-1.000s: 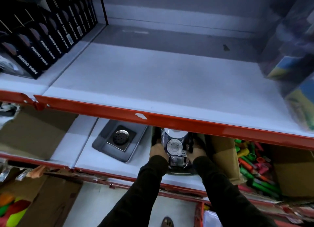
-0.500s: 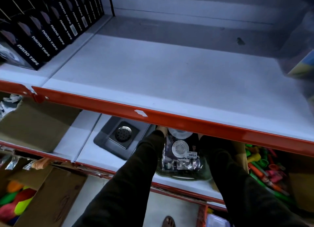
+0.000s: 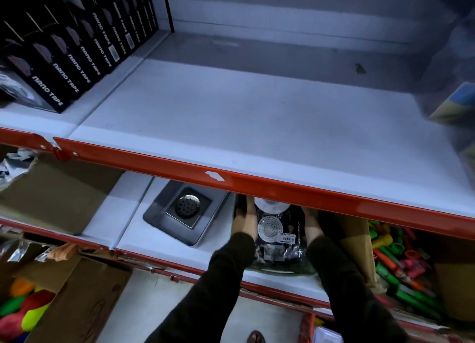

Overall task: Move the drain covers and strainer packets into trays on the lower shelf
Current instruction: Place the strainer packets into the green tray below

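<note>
On the lower shelf a grey tray (image 3: 164, 221) holds a square steel drain cover (image 3: 188, 207). To its right a bundle of clear strainer packets (image 3: 276, 236), each showing a round white strainer, sits in a dark tray (image 3: 280, 270). My left hand (image 3: 244, 221) presses the bundle's left side and my right hand (image 3: 312, 227) its right side. Both reach in under the red edge of the upper shelf, which hides my fingertips and the back of the bundle.
The white upper shelf (image 3: 231, 111) has black nano tape boxes (image 3: 66, 47) at its left and blurred packages (image 3: 455, 106) at its right. Cardboard boxes (image 3: 51, 196) flank the trays. A box of coloured plastic items (image 3: 401, 260) stands at the right.
My hands pushed the packet bundle deeper under the upper shelf, then drew back a little along its sides. The view shifted slightly.
</note>
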The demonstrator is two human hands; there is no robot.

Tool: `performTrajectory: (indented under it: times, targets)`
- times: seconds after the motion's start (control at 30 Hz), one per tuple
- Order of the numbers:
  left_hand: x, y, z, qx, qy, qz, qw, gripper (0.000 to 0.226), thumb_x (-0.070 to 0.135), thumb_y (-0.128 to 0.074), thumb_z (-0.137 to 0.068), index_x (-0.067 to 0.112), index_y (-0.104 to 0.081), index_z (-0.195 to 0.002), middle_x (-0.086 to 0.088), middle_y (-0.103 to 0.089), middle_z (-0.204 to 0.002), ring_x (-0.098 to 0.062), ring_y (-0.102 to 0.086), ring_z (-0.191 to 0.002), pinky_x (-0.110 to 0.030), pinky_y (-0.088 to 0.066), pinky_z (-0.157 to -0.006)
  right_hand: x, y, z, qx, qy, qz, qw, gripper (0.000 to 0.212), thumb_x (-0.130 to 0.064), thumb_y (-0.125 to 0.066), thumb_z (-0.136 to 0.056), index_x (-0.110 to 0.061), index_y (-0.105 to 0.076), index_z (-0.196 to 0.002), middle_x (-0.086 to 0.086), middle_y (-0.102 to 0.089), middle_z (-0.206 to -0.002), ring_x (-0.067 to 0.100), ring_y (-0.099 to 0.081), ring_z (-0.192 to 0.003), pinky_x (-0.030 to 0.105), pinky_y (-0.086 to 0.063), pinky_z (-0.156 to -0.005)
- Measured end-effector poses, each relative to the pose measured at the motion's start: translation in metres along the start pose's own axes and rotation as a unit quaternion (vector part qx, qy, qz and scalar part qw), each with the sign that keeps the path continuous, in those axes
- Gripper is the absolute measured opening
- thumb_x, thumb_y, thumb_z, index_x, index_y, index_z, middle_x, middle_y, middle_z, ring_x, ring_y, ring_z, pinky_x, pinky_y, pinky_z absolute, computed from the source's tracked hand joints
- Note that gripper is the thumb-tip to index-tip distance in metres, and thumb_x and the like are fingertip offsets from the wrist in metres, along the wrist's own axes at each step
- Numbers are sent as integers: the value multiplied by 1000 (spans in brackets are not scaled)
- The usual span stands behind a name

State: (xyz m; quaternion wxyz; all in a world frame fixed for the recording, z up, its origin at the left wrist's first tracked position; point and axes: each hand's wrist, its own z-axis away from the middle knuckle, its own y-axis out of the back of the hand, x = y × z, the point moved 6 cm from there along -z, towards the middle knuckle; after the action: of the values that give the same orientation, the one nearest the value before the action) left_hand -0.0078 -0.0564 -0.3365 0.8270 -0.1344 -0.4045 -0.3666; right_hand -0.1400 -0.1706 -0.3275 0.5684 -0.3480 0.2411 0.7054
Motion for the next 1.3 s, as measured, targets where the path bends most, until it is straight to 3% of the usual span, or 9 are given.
performTrajectory:
  times: [0.07,0.17,0.23,0.33,0.47,0.57,0.67,0.73,1.3]
  targets:
    - [-7,-2,21,15,27,-60,998,111,95,-18,-67,24,-24,-153,-17,-48,-146,-40,-53,-128,-49,-43,-111,21,4,6,-35,-45,4,998,87,-63,-47,-86,-3,-36,-148,20,-40,-151,35,-38,-141,31,-38,-104]
    - [-18,-6,16,13,26,-83,996,136,106,-5,-42,31,-16,-155,-22,-48,-145,-42,-55,-125,-53,-45,-108,36,-1,13,-36,-46,121,991,69,-54,-43,-96,-9,-38,-148,15,-35,-156,32,-33,-144,40,-28,-115]
    - [-10,-7,24,-2,23,-84,996,123,100,-16,-58,26,-10,-157,-19,-42,-152,-30,-61,-123,-43,-50,-104,33,-5,22,-28,-44,120,991,70,-57,-46,-93,-18,-37,-149,9,-32,-159,28,-29,-146,40,-22,-117]
    - [-4,-2,42,7,-69,-152,986,78,57,-39,-96,15,-14,-156,-15,-50,-145,2,-72,-73,-5,-52,-59,31,4,30,-5,-41,139,989,88,-66,-54,-82,-16,-34,-151,12,-30,-160,31,-31,-145,42,-25,-116]
    - [-2,33,57,82,-161,-269,946,54,3,-46,-96,12,-35,-148,-13,-60,-130,0,-62,-80,-7,-53,-78,34,17,51,15,44,224,973,86,-63,-51,-87,-22,-20,-156,8,-15,-164,30,-19,-150,49,-16,-122]
    - [-7,83,44,124,-137,-433,882,71,-1,-45,-91,10,-16,-155,-15,-29,-159,-22,-43,-138,-35,-30,-121,40,4,73,-12,171,450,876,62,-53,-44,-92,-34,-31,-149,-2,-25,-161,22,-23,-148,52,-9,-119]
    - [-28,127,22,123,-59,-669,731,70,15,-43,-93,6,-11,-155,-13,-15,-164,-32,-5,-154,-50,-4,-125,62,-28,97,-80,217,655,720,58,-54,-30,-86,-39,-41,-141,-10,-46,-149,18,-41,-136,47,-17,-111]
    - [-42,136,21,88,-48,-711,696,61,14,-39,-96,9,-18,-153,-12,-21,-161,-34,-3,-153,-53,-5,-124,81,-44,110,-114,216,706,665,52,-47,-39,-91,-36,-43,-141,-9,-45,-150,20,-40,-136,46,-17,-111]
    - [-70,109,88,-79,-194,-726,655,86,15,-68,-79,16,-22,-152,-8,-31,-157,-28,-28,-147,-53,-9,-124,125,-68,176,-67,244,709,658,64,-28,-49,-86,-27,-34,-148,-4,-39,-154,23,-35,-140,53,-6,-118]
